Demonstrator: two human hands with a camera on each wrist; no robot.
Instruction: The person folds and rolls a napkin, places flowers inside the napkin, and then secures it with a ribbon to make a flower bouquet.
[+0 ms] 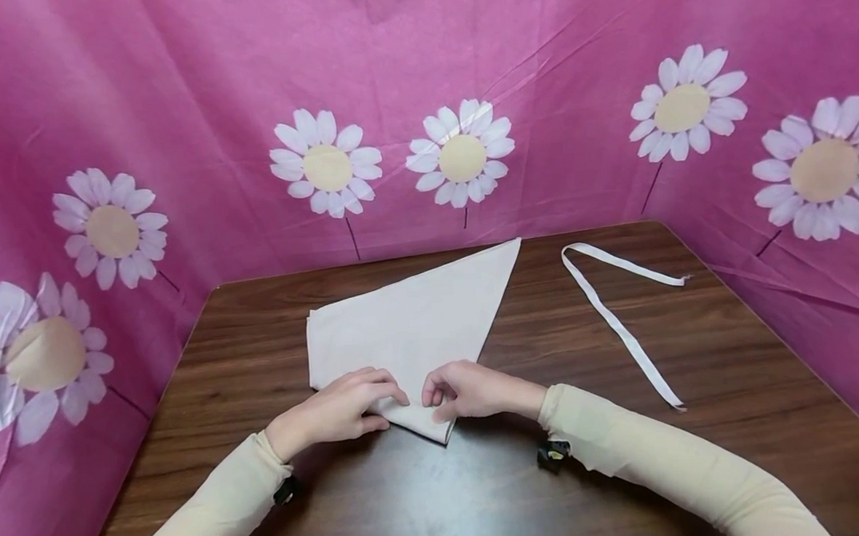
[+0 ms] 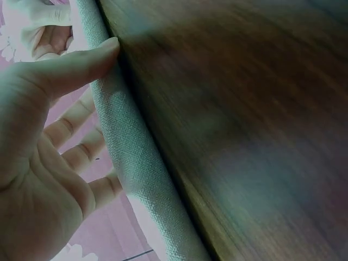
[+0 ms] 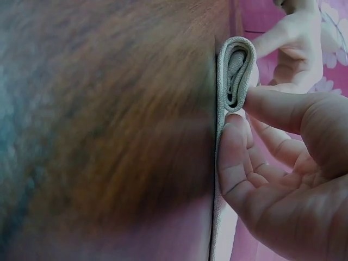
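Observation:
An off-white cloth (image 1: 410, 317) lies on the table, its far right corner drawn out to a point. Its near edge is rolled into a flattened tube; the left wrist view shows the rolled edge (image 2: 136, 152) lengthwise, and the right wrist view shows coiled layers at its end. My left hand (image 1: 338, 404) holds the roll on its left part, thumb against the near side and fingers over the far side. Close to the roll's right end, my right hand (image 1: 478, 390) pinches it, thumb on the roll and a fingertip (image 3: 234, 136) down against the flat cloth.
A white ribbon (image 1: 623, 335), bent into a V, lies to the right of the cloth on the dark wooden table (image 1: 753, 414). Pink sheeting (image 1: 390, 30) printed with daisies rises round the table's back and sides.

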